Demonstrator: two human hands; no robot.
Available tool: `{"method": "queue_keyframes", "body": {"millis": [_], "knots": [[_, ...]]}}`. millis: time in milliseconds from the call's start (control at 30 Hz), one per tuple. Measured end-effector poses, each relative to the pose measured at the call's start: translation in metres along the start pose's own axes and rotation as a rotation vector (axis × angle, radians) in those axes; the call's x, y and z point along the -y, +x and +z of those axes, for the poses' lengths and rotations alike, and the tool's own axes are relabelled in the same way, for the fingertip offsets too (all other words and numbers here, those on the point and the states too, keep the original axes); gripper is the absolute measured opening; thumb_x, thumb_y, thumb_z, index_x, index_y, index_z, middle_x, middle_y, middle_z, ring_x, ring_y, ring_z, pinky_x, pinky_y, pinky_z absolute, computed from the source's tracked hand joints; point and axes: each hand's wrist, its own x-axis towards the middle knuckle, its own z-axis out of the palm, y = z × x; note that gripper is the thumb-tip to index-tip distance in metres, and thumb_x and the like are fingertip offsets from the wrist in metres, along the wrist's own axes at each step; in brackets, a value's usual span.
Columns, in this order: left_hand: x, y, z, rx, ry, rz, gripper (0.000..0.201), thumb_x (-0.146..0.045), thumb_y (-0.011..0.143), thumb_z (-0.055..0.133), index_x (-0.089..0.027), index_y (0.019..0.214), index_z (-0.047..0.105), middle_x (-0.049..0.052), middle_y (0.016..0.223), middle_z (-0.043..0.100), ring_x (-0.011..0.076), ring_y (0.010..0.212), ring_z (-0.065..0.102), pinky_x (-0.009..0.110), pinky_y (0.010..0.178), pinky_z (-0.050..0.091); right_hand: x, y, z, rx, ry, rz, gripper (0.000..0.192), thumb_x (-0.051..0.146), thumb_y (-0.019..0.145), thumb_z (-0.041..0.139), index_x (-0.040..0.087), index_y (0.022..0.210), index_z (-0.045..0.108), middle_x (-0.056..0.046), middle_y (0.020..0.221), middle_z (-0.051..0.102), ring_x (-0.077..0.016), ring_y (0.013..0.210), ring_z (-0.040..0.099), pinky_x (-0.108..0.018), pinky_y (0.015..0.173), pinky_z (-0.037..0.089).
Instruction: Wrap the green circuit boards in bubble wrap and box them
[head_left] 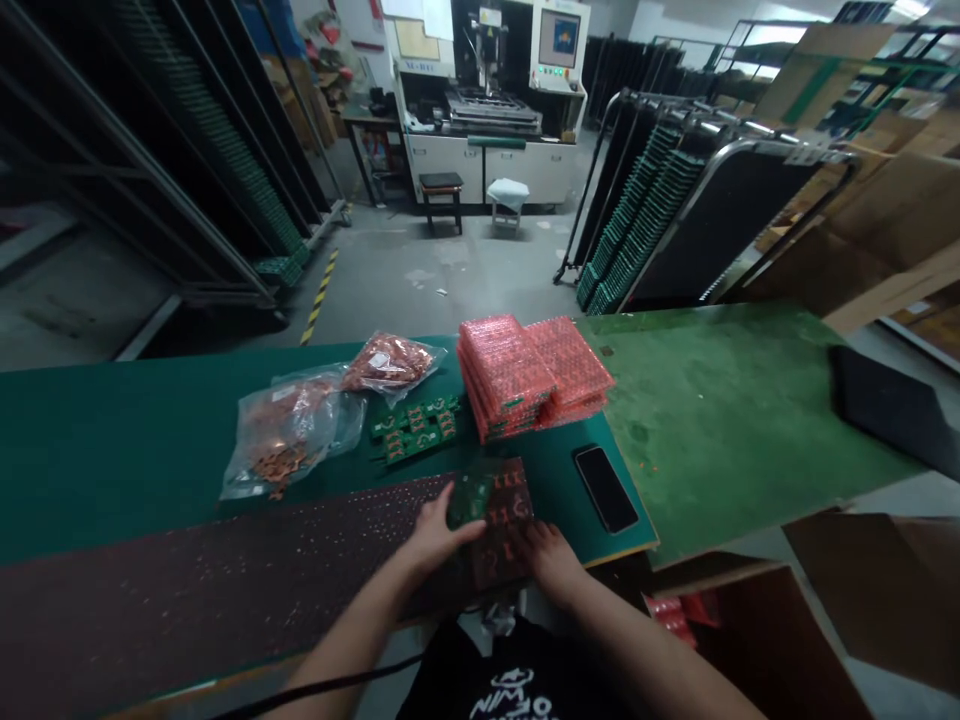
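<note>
A small green circuit board (470, 498) is pinched between the thumb and fingers of my left hand (439, 530). It is tilted over the left part of a dark brown plate (504, 545), which carries several copper-coloured pieces in rows. My right hand (551, 558) is at the plate's right edge, fingers curled against it and partly blurred. Beyond the plate, green circuit boards (416, 430) bearing copper pieces lie on the table. To their left is a clear bag (289, 425) with loose copper pieces spilling at its mouth, and behind them a second bag (394, 362) of copper pieces.
Stacks of pink bubble-wrapped packs (506, 370) stand past the plate. A phone (606, 488) lies near the right table corner. A long speckled brown strip (225, 560) covers the front left. An open cardboard box (772, 640) sits at lower right, a black cable (322, 688) at lower left.
</note>
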Motion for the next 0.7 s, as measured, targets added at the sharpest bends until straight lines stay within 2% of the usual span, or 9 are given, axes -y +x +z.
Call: {"method": "queue_keyframes", "body": {"millis": [100, 167, 233, 367, 500, 600, 700], "knots": [[-0.026, -0.015, 0.055, -0.114, 0.055, -0.092, 0.098, -0.058, 0.059, 0.063, -0.018, 0.140, 0.024, 0.014, 0.123, 0.040, 0.0309, 0.120, 0.038, 0.037, 0.100, 0.031, 0.002, -0.001, 0.008, 0.023, 0.005, 0.003, 0.036, 0.021, 0.088, 0.046, 0.015, 0.123, 0.051, -0.015, 0.106, 0.059, -0.0265, 0.095, 0.052, -0.039, 0.076, 0.042], [-0.039, -0.018, 0.076, -0.192, 0.124, -0.130, 0.099, -0.060, 0.059, 0.062, -0.019, 0.140, 0.023, 0.016, 0.126, 0.037, 0.0335, 0.120, 0.036, 0.040, 0.096, 0.033, 0.003, -0.001, 0.009, 0.054, 0.011, -0.012, 0.027, 0.019, 0.088, 0.046, 0.013, 0.111, 0.059, -0.015, 0.100, 0.060, -0.0269, 0.094, 0.051, -0.039, 0.076, 0.042], [-0.045, -0.019, 0.085, -0.242, 0.192, -0.151, 0.099, -0.062, 0.059, 0.061, -0.019, 0.140, 0.023, 0.017, 0.129, 0.034, 0.0354, 0.120, 0.034, 0.042, 0.094, 0.034, 0.003, -0.003, 0.008, 0.067, 0.020, -0.026, 0.023, 0.017, 0.087, 0.046, 0.011, 0.104, 0.061, -0.015, 0.096, 0.060, -0.0268, 0.095, 0.051, -0.038, 0.078, 0.041], [-0.044, -0.018, 0.093, -0.310, 0.282, -0.159, 0.098, -0.062, 0.061, 0.060, -0.017, 0.140, 0.024, 0.019, 0.132, 0.032, 0.0363, 0.120, 0.033, 0.044, 0.093, 0.034, -0.002, -0.011, 0.004, 0.029, 0.142, 0.034, 0.022, 0.011, 0.083, 0.047, 0.011, 0.099, 0.062, -0.014, 0.096, 0.061, -0.0240, 0.093, 0.052, -0.036, 0.082, 0.041], [-0.040, -0.016, 0.095, -0.315, 0.303, -0.153, 0.085, -0.057, 0.071, 0.055, -0.016, 0.140, 0.026, 0.019, 0.131, 0.035, 0.0341, 0.118, 0.036, 0.044, 0.091, 0.035, -0.011, -0.017, 0.000, -0.051, 0.577, 0.199, 0.022, 0.012, 0.081, 0.048, 0.012, 0.095, 0.065, -0.010, 0.094, 0.064, -0.0194, 0.091, 0.056, -0.030, 0.084, 0.041], [-0.038, -0.014, 0.085, -0.286, 0.301, -0.143, 0.071, -0.053, 0.079, 0.046, -0.016, 0.137, 0.030, 0.018, 0.127, 0.041, 0.0327, 0.115, 0.040, 0.044, 0.089, 0.037, -0.015, -0.010, -0.003, -0.055, 0.929, 0.394, 0.019, 0.020, 0.079, 0.053, 0.013, 0.091, 0.066, -0.008, 0.090, 0.067, -0.0180, 0.085, 0.059, -0.026, 0.076, 0.043], [-0.036, -0.009, 0.068, -0.242, 0.302, -0.156, 0.058, -0.049, 0.085, 0.035, -0.018, 0.134, 0.037, 0.017, 0.124, 0.046, 0.0323, 0.114, 0.043, 0.045, 0.088, 0.038, -0.016, 0.002, -0.002, -0.036, 1.045, 0.576, 0.012, 0.019, 0.074, 0.058, 0.011, 0.078, 0.066, -0.006, 0.076, 0.067, -0.0167, 0.073, 0.060, -0.023, 0.065, 0.042]]}}
